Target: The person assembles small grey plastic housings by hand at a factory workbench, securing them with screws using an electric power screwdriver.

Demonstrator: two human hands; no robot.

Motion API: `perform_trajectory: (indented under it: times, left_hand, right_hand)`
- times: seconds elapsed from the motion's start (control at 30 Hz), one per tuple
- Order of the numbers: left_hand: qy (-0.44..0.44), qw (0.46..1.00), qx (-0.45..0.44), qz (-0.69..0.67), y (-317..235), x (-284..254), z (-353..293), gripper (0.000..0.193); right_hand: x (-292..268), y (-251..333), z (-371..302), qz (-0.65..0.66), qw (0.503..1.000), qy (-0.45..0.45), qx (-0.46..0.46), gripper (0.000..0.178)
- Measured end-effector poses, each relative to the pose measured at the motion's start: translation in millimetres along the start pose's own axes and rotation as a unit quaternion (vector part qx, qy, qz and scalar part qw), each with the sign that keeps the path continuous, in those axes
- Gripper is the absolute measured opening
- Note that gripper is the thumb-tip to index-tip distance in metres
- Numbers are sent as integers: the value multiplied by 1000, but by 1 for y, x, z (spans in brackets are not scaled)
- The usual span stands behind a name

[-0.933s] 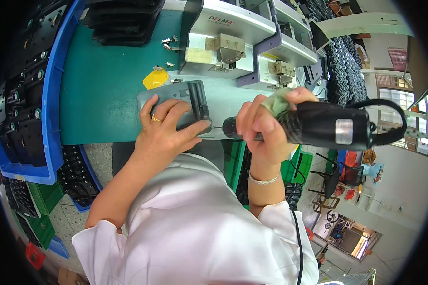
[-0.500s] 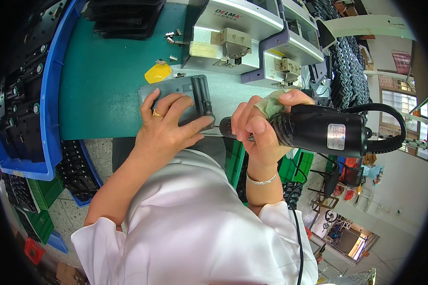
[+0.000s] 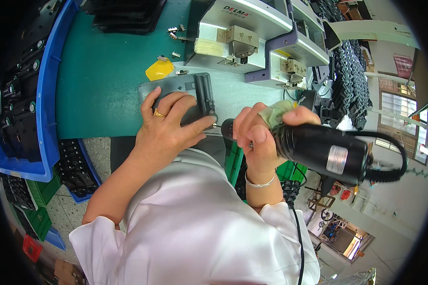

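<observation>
My left hand (image 3: 164, 118) lies over a dark plastic housing (image 3: 188, 85) on the green bench mat, its fingers bent on top and the thumb at the right edge, holding it down. A thick ridge runs along the housing's right side. Wrapped in my right hand (image 3: 259, 137) is a black corded electric screwdriver (image 3: 304, 147), held almost level. Its bit points left and meets the near right corner of the housing, close to my left thumb; the exact contact point is too small to make out. A strip of pale green cloth (image 3: 276, 113) sits between my right fingers and the tool.
Beyond the housing lie a yellow piece (image 3: 160, 70) and several small metal switches (image 3: 176, 54). Two grey machines (image 3: 233, 42) stand at the back. A blue crate (image 3: 45, 95) of black parts is at the left, and black sheets (image 3: 123, 16) are stacked at the far left.
The rear end of the screwdriver has swung toward me and tilted down in the picture, while its bit stays at the housing corner. My left hand keeps nearly the same place.
</observation>
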State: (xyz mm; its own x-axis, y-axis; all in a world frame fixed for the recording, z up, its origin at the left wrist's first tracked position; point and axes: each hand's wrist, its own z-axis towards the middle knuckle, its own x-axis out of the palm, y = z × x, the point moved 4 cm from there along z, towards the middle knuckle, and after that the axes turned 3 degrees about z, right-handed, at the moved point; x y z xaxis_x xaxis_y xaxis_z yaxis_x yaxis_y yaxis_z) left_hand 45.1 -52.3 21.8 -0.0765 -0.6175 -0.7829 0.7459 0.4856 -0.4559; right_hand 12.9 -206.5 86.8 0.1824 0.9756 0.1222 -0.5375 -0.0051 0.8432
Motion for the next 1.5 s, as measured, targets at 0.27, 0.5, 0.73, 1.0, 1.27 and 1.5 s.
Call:
perform_trajectory:
  times: [0.27,0.5,0.73,1.0,1.27,1.5]
  left_hand:
    - [-17,1000,22,1,-4,-4,3,48]
    - [14,1000,20,13,-11,-10,6,45]
    - [41,999,12,21,-11,-7,8,44]
    - [38,998,18,43,-12,-7,11,41]
    - [36,998,17,45,-13,-7,9,40]
    - [64,998,10,16,-13,-11,13,46]
  right_hand:
    - [7,9,-14,-6,998,-64,-8,43]
    - [-25,11,-4,78,992,-91,26,47]
    - [-100,49,47,-67,946,-240,-207,46]
    - [-108,41,62,-68,938,-267,-209,43]
    - [-109,38,60,-88,942,-273,-174,44]
    - [-120,34,85,-45,971,-204,-115,38]
